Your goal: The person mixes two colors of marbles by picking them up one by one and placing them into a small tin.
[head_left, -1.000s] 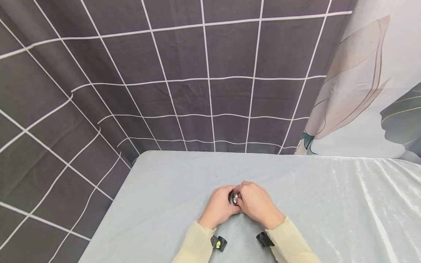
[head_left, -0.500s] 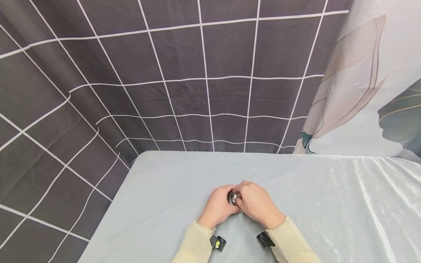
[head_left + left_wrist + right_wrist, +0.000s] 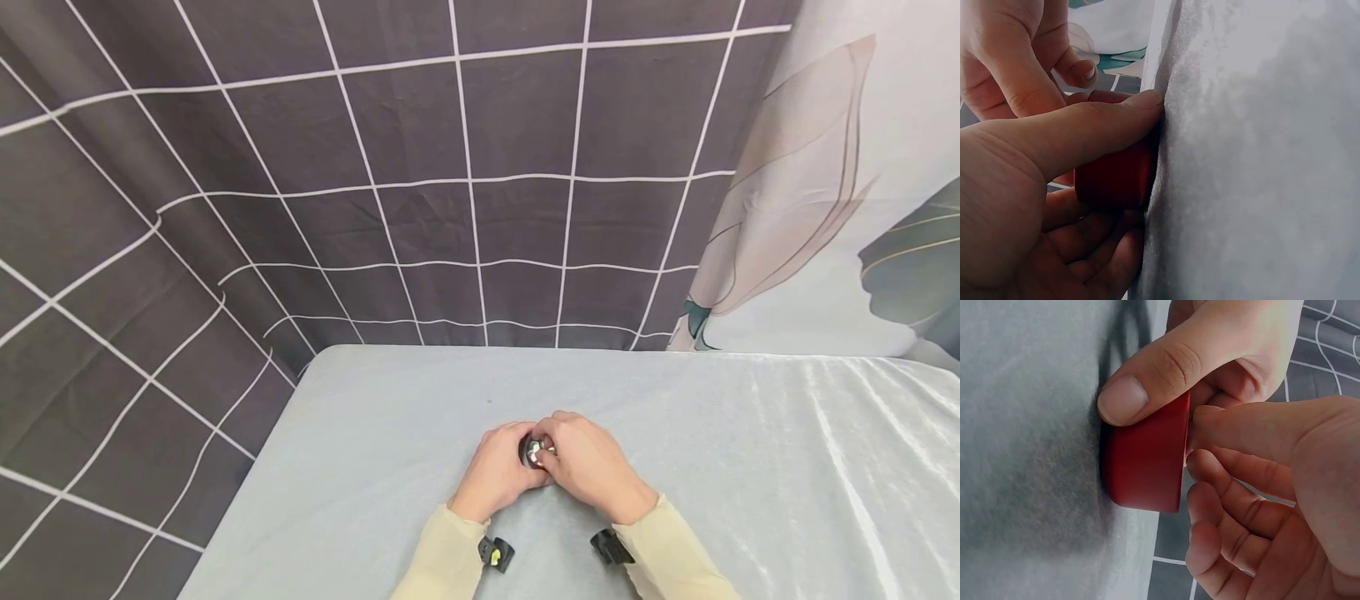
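Observation:
A small red cup-shaped object (image 3: 1147, 462) with a flat base stands on the pale cloth. From above, in the head view, its dark rim and shiny silver top (image 3: 534, 452) show between the hands. My left hand (image 3: 495, 467) grips its side, thumb on the near side and fingers round the far side. Over the top is my right hand (image 3: 592, 467), its thumb and forefinger curled at the silver part. The fingers hide much of that part, so its exact kind is unclear. In the left wrist view the red wall (image 3: 1113, 178) shows below the left thumb.
A pale velvety cloth (image 3: 390, 417) covers the table. Behind and to the left hangs a dark curtain (image 3: 420, 217) with white grid lines. A leaf-patterned curtain (image 3: 810, 208) hangs at the right. Each wrist wears a small black camera.
The right hand and its wrist have turned and shifted slightly to the right, and a little more of the silver top shows. The left hand keeps its grip in place.

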Demonstrator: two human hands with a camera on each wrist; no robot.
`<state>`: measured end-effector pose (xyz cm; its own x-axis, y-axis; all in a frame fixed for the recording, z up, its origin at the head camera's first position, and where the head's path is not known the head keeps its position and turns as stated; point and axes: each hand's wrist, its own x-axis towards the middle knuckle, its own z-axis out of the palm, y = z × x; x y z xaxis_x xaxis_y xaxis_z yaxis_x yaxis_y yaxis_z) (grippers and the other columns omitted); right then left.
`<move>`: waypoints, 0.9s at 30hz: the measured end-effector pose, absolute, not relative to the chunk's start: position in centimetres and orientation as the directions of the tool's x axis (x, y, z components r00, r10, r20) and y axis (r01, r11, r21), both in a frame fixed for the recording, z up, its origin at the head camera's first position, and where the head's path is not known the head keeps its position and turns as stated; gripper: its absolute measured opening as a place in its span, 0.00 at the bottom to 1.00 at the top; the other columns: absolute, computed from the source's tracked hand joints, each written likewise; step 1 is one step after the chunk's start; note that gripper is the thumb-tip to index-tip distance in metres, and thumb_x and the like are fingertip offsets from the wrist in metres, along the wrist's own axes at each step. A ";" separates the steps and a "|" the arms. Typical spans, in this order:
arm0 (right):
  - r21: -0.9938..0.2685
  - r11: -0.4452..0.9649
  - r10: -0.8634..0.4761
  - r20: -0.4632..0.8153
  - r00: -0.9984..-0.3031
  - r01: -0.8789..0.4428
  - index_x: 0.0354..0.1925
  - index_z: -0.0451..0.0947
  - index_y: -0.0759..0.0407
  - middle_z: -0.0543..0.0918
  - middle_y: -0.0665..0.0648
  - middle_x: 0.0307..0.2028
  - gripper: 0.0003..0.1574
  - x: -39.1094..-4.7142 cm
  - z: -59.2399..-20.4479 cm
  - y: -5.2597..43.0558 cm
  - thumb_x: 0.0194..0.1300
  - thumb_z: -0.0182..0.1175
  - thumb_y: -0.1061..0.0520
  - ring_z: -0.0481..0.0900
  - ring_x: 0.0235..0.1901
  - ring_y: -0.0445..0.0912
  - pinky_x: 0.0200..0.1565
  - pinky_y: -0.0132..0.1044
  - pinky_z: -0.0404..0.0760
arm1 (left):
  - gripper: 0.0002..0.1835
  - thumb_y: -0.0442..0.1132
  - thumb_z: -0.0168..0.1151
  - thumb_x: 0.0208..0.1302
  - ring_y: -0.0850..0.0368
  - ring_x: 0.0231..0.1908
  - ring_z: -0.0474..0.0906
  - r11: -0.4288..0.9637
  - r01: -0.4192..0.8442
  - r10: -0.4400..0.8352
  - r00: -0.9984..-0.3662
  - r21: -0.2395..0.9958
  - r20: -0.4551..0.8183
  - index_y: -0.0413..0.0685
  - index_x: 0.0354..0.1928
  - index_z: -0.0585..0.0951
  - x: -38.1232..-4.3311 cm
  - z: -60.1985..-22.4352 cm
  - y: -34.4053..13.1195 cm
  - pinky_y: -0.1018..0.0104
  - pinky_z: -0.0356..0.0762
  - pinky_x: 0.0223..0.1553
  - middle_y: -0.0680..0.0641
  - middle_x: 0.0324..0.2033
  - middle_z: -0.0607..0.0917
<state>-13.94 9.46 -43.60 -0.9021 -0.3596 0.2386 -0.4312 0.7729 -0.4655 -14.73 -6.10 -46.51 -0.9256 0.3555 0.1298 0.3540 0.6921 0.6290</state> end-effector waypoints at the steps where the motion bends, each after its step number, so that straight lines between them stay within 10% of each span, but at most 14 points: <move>1: -0.464 0.774 -0.359 0.238 -0.902 -0.430 0.36 0.85 0.57 0.79 0.47 0.28 0.08 -13.9 -43.6 9.5 0.54 0.71 0.61 0.78 0.30 0.42 0.33 0.42 0.81 | 0.27 0.42 0.81 0.46 0.57 0.48 0.82 0.695 0.353 0.358 -0.926 0.627 0.125 0.50 0.52 0.85 -14.7 -46.5 -6.1 0.64 0.78 0.54 0.53 0.45 0.88; 27: -0.376 0.785 -0.365 0.360 -0.859 -0.491 0.47 0.83 0.60 0.82 0.54 0.37 0.20 -13.2 -42.2 12.3 0.54 0.73 0.62 0.81 0.37 0.47 0.38 0.44 0.84 | 0.46 0.47 0.83 0.42 0.47 0.61 0.74 0.694 0.321 0.366 -0.928 0.644 0.068 0.41 0.65 0.75 -14.7 -45.5 -7.2 0.52 0.70 0.66 0.45 0.58 0.81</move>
<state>-13.16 12.31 -42.20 -0.8588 -0.3645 0.3600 -0.4912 0.7855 -0.3765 -14.69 -7.18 -45.54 -0.9280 0.3662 0.0684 0.3214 0.6944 0.6438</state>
